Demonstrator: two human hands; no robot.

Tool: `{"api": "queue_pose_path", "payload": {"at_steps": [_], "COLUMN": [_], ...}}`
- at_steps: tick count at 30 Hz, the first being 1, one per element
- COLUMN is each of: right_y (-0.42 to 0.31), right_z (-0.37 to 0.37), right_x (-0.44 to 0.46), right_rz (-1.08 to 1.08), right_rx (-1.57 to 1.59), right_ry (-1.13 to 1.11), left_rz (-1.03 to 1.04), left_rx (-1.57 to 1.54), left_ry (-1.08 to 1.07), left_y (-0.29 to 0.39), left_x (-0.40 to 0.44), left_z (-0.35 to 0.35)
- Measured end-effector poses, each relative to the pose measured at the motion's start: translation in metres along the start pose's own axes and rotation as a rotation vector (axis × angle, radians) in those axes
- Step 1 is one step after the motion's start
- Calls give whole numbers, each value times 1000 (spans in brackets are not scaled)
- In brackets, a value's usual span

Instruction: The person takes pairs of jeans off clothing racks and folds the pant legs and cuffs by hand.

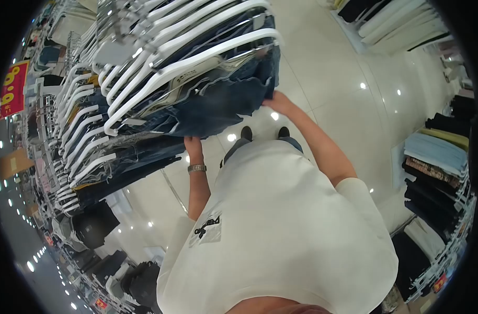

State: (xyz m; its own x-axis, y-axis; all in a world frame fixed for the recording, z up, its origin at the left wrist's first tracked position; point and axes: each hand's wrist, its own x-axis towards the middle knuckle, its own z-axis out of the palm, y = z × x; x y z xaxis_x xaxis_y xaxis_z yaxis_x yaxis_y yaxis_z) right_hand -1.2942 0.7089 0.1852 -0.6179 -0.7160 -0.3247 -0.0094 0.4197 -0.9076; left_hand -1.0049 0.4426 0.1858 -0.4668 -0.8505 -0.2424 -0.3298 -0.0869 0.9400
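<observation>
I am looking down over a white short-sleeved shirt (291, 220) with a dark printed patch (208, 228) on its left chest. My left hand (194, 146), wearing a metal-banded watch (197, 168) on its wrist, is reaching up to the hanging denim and grasping its lower edge, with some fingertips hiding behind the cloth. My right hand (279, 103) is closing on the right-hand edge of the same piece, its fingers partly hidden too. Between them, the dark blue denim garment with a ragged hem (218, 107) is hanging from the front white plastic hanger (197, 55), staying within the rack's row. Behind it, more white hangers (160, 31) are crowding together, carrying further denim, and a lower group of dark garments (129, 175) is hanging to the left.

Beneath the hands, two dark shoes (246, 133) are standing on the glossy pale tiled floor (330, 99), which is reflecting small ceiling lights. Farther off on the right, a stack of folded-looking light blue clothing (435, 152) is showing beside black and yellow-green pieces on another rack. White and cream garments (401, 23) are lying or hanging at the upper right; I cannot tell which. At the far left, a red sign with yellow digits (14, 89) is standing out near the row of hangers.
</observation>
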Motion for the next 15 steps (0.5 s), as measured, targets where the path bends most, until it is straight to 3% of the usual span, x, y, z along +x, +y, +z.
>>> {"api": "queue_pose_path", "payload": {"at_steps": [2,5,8,11,13,15], "right_y": [-8,3,-11,-14,-12,-8], "right_z": [6,25,9,-14,-27,-32], "right_x": [-19,-42,-68,-88,-97,-107], "right_rz": [54,111,151,111,138,-10], "right_rx": [13,-43,-66,-79,-33,-88], "right_ry": [-71,-74,-150,-183,-208,-154], "left_rz": [-163,-186,145,-109,-203,-192], "left_rx": [15,135,368,392,310,207], "left_ry": [50,134,102,68,-91,-297], "left_y": [-16,-4,-38,-26,7,45], "left_x": [-17,-62,-90,-122,-139,-157], "left_z": [0,11,2,17,43,75]}}
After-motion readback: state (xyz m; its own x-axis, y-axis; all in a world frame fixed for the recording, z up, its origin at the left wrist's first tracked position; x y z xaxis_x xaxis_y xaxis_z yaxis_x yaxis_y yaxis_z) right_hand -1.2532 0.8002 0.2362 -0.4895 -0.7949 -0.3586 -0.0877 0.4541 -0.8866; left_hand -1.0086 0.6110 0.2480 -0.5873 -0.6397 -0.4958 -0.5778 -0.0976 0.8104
